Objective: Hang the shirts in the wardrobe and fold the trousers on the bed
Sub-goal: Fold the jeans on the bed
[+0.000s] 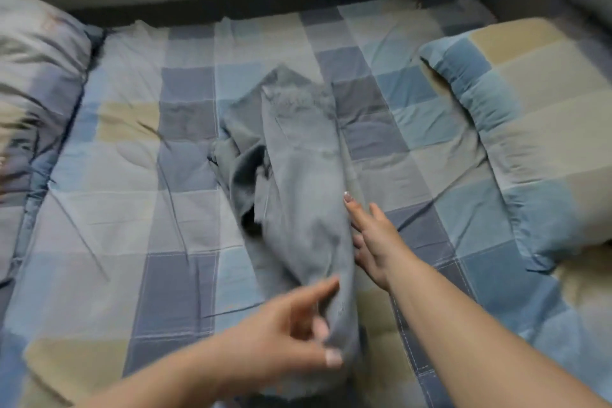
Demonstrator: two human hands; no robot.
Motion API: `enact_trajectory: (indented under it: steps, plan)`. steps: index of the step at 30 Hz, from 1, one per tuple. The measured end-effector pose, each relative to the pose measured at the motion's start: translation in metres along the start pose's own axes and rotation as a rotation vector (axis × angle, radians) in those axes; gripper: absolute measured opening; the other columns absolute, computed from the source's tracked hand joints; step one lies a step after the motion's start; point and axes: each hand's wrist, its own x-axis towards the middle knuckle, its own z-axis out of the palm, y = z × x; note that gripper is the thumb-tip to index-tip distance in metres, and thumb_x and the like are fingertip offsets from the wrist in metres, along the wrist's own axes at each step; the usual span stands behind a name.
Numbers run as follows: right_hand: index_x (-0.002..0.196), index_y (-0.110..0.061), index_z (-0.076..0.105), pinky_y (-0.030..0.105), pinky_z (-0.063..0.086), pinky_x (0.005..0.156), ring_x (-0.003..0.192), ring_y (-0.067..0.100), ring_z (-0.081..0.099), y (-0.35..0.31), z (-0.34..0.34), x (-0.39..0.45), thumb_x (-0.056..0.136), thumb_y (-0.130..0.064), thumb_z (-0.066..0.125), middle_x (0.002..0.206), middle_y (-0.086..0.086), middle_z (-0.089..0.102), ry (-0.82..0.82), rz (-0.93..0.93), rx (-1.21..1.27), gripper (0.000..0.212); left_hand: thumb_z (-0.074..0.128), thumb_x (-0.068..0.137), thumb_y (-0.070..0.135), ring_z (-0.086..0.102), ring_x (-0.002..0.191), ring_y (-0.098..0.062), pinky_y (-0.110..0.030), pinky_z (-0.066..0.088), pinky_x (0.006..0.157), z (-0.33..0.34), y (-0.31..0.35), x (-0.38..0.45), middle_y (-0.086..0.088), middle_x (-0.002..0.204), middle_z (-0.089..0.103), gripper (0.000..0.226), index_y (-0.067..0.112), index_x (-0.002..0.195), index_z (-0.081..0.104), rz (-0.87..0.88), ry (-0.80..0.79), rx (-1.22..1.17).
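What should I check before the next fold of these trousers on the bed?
1. Trousers lying on the checked sheet: ok.
2. Legs flat and lined up: not ok, cloth bunched on the left side.
3. Left hand gripping the near end: ok, fingers pinch it.
4. Right hand flat along the right edge: ok.
5. Pillow apart from the trousers: ok.
6. Far end smooth: cannot tell, blurred.

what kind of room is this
Most likely a bedroom: a bed with a checked sheet, a matching pillow on its right side, and grey trousers laid out on it.
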Motion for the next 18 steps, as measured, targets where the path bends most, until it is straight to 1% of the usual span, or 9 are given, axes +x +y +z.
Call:
enact_trajectory:
  steps: [1, 3, 4, 6, 8, 10, 13, 15, 18]
  plan:
    - [0.151, -0.020, 0.011, 0.044, 0.050, 0.094, 0.110, 0.022, 0.060, -0.007, 0.006, -0.005, 0.079, -0.040, 0.071, 0.138, 0.004, 0.051, 0.002, 0.023, -0.033, 0.096, 0.077, 0.077, 0.017, 0.055, 0.069, -0.002, -0.018, 0.045, 0.077, 0.011, 0.005, -0.018, 0.015, 0.067, 0.059, 0.070, 0.034, 0.137, 0.045, -0.053, -0.087, 0.019]
    - [0.145, -0.008, 0.032, 0.042, 0.052, 0.091, 0.106, 0.026, 0.063, -0.013, 0.023, -0.023, 0.081, -0.029, 0.073, 0.125, 0.009, 0.059, -0.015, 0.054, -0.152, 0.079, 0.081, 0.062, 0.041, 0.056, 0.069, -0.012, -0.021, 0.042, 0.083, 0.032, 0.013, -0.043, 0.006, 0.060, 0.060, 0.050, 0.031, 0.110, 0.069, -0.218, -0.123, -0.119]
    - [0.140, -0.004, 0.039, 0.035, 0.054, 0.084, 0.098, 0.025, 0.065, -0.012, 0.033, -0.036, 0.083, -0.020, 0.071, 0.112, 0.008, 0.063, -0.016, 0.060, -0.218, 0.068, 0.081, 0.057, 0.046, 0.056, 0.070, -0.014, -0.021, 0.041, 0.086, 0.036, 0.014, -0.057, 0.001, 0.059, 0.060, 0.049, 0.027, 0.101, 0.071, -0.274, -0.113, -0.139]
    - [0.137, -0.006, 0.045, 0.023, 0.052, 0.067, 0.079, 0.018, 0.063, -0.009, 0.052, -0.065, 0.085, -0.005, 0.063, 0.098, 0.007, 0.064, -0.003, 0.049, -0.272, 0.054, 0.074, 0.065, 0.052, 0.060, 0.077, -0.012, -0.021, 0.042, 0.094, 0.044, 0.020, -0.084, 0.004, 0.070, 0.065, 0.050, 0.024, 0.106, 0.065, -0.315, -0.078, -0.045]
    - [0.132, -0.009, 0.051, 0.024, 0.050, 0.064, 0.072, 0.019, 0.061, -0.008, 0.069, -0.094, 0.086, 0.004, 0.054, 0.095, 0.012, 0.067, -0.055, 0.029, -0.170, 0.049, 0.075, 0.080, 0.029, 0.062, 0.078, -0.003, -0.019, 0.047, 0.086, 0.036, 0.035, -0.108, 0.010, 0.075, 0.068, 0.028, 0.029, 0.106, 0.063, -0.188, 0.037, 0.110]
    - [0.125, -0.014, 0.058, 0.032, 0.051, 0.074, 0.078, 0.021, 0.061, -0.012, 0.084, -0.125, 0.085, 0.006, 0.050, 0.095, 0.013, 0.069, -0.080, 0.006, -0.092, 0.045, 0.071, 0.083, 0.006, 0.060, 0.073, -0.003, -0.015, 0.048, 0.074, 0.016, 0.047, -0.127, 0.006, 0.075, 0.067, 0.025, 0.025, 0.098, 0.067, -0.008, 0.343, 0.180]
    - [0.110, -0.016, 0.064, 0.032, 0.051, 0.084, 0.086, 0.017, 0.062, -0.015, 0.096, -0.181, 0.084, 0.008, 0.047, 0.102, 0.011, 0.069, -0.111, -0.055, -0.112, 0.040, 0.065, 0.089, 0.012, 0.065, 0.082, -0.004, -0.022, 0.048, 0.077, -0.007, 0.063, -0.142, 0.005, 0.085, 0.071, 0.011, 0.022, 0.092, 0.068, 0.092, 0.860, 0.076]
    - [0.099, -0.018, 0.067, 0.025, 0.053, 0.072, 0.078, 0.013, 0.064, -0.014, 0.098, -0.219, 0.081, 0.006, 0.047, 0.091, 0.006, 0.071, -0.221, -0.060, -0.128, 0.036, 0.061, 0.092, 0.022, 0.065, 0.096, -0.012, -0.029, 0.051, 0.080, -0.014, 0.077, -0.146, 0.000, 0.100, 0.070, 0.011, 0.018, 0.102, 0.065, 0.042, 0.942, -0.116]
    - [0.098, -0.020, 0.067, 0.022, 0.051, 0.069, 0.078, 0.011, 0.063, -0.014, 0.101, -0.275, 0.071, -0.004, 0.051, 0.088, 0.002, 0.071, -0.355, -0.046, -0.238, 0.035, 0.057, 0.092, 0.038, 0.068, 0.084, -0.015, -0.026, 0.054, 0.063, -0.015, 0.108, -0.160, -0.002, 0.095, 0.072, 0.029, 0.012, 0.102, 0.067, -0.030, 0.824, -0.443]
